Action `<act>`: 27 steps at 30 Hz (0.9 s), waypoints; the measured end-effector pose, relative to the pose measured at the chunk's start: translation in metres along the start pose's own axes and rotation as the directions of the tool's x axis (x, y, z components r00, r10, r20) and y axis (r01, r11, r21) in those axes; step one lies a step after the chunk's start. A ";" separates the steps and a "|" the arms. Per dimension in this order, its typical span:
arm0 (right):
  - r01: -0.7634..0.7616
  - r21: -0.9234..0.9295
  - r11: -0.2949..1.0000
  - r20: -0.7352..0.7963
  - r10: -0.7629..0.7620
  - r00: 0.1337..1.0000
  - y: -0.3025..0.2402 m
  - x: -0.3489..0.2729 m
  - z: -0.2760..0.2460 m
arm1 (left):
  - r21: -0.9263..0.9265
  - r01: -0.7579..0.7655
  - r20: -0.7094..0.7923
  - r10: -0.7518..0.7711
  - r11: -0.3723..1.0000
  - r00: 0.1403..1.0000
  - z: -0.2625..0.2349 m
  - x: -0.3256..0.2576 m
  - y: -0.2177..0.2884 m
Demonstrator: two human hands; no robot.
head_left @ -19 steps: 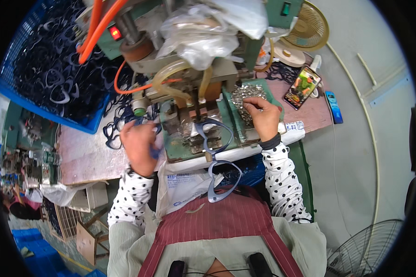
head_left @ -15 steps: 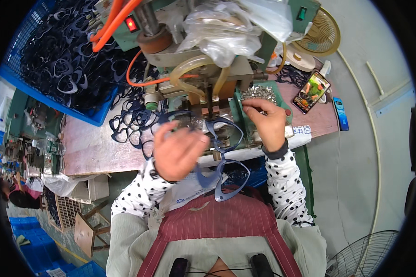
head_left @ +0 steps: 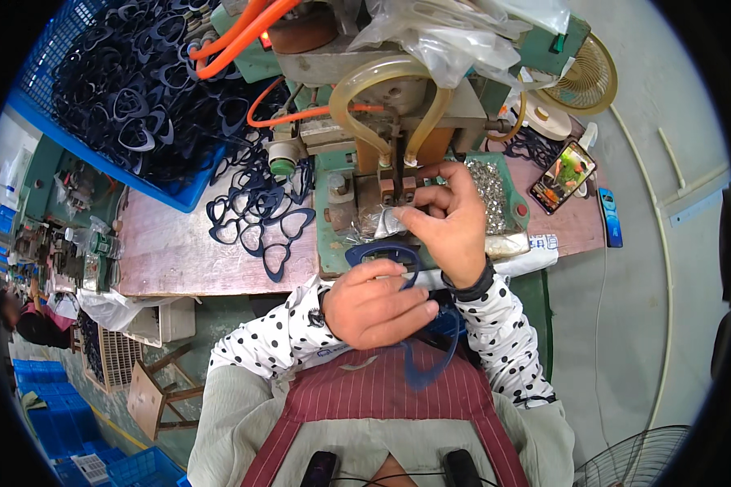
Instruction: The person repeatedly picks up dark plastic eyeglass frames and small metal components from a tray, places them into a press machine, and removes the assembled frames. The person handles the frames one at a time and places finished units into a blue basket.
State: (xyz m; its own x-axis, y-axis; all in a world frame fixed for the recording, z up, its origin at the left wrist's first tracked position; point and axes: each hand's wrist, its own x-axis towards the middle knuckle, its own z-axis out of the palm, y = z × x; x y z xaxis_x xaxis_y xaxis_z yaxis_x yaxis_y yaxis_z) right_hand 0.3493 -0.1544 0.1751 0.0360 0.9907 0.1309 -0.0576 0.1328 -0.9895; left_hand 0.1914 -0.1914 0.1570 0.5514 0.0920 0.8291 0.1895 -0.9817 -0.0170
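Observation:
My left hand (head_left: 382, 308) is closed around a dark blue eyeglass frame (head_left: 424, 375), just in front of the bench edge. One rim shows above my fingers; the other hangs below, over the maroon apron. My right hand (head_left: 453, 223) is at the bench machine's metal jaws (head_left: 396, 188), thumb and fingers bent together. Anything pinched there is too small or hidden to make out. Beside that hand, a green tray (head_left: 513, 188) holds a heap of small shiny metal parts (head_left: 487, 195). Some clear plastic film (head_left: 378, 223) lies under the jaws.
Loose dark blue frames (head_left: 256, 219) lie on the bench, left of the machine. A blue crate (head_left: 162, 195) heaped with more frames stands behind them. Orange hoses (head_left: 248, 32) and plastic bags (head_left: 439, 36) hang over the machine. A phone (head_left: 562, 178) and a fan (head_left: 589, 77) are at the right.
My right hand has moved left from the tray of metal parts to the machine's jaws. My left hand has come down and right, now around the frame. The view has shifted slightly.

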 end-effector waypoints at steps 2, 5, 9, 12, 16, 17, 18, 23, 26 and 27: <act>-0.029 0.052 0.998 0.011 0.029 1.000 0.003 -0.001 0.002 | -0.027 -0.062 -0.019 0.061 0.998 0.998 -0.002 0.000 0.000; -0.043 -0.100 0.994 0.007 0.044 0.999 -0.002 -0.002 -0.002 | -0.102 -0.088 -0.019 0.087 0.991 0.996 -0.001 0.003 -0.006; 0.136 -0.143 0.980 -0.067 -0.146 0.987 0.016 0.008 -0.031 | -0.247 -0.036 0.117 0.067 0.968 0.991 0.009 0.005 -0.019; 0.142 -0.538 0.831 -0.277 -0.333 0.902 0.058 0.025 -0.088 | -0.217 -0.039 0.119 0.067 0.975 0.991 0.017 0.002 -0.030; -0.029 -0.674 0.738 -0.272 -0.212 0.939 0.105 0.023 -0.148 | -0.203 -0.039 0.108 0.062 0.978 0.992 0.018 0.000 -0.031; -0.046 -0.592 0.805 -0.257 -0.134 0.957 0.102 0.018 -0.147 | -0.203 -0.034 0.100 0.056 0.979 0.993 0.017 -0.001 -0.029; 0.010 -0.688 0.726 -0.187 -0.190 0.964 0.095 0.014 -0.145 | -0.199 -0.039 0.110 0.061 0.979 0.992 0.016 0.000 -0.029; 0.217 -0.944 0.249 0.108 -0.388 0.915 0.106 0.008 -0.135 | -0.206 -0.048 0.109 0.071 0.978 0.992 0.016 0.001 -0.030; 0.210 -0.938 0.275 0.056 -0.479 0.876 0.112 0.011 -0.136 | -0.213 -0.030 0.099 0.052 0.977 0.994 0.019 0.000 -0.027; 0.214 -0.921 0.326 0.033 -0.482 0.876 0.114 0.013 -0.134 | -0.214 -0.030 0.089 0.050 0.976 0.995 0.019 -0.001 -0.026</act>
State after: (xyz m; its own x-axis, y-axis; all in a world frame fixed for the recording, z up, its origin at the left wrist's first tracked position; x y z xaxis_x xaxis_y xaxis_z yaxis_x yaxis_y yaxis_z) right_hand 0.4765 -0.1303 0.0555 0.0258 0.8047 0.5932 0.9076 0.2299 -0.3514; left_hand 0.2019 -0.1630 0.1461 0.6301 0.0567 0.7745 -0.0059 -0.9969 0.0778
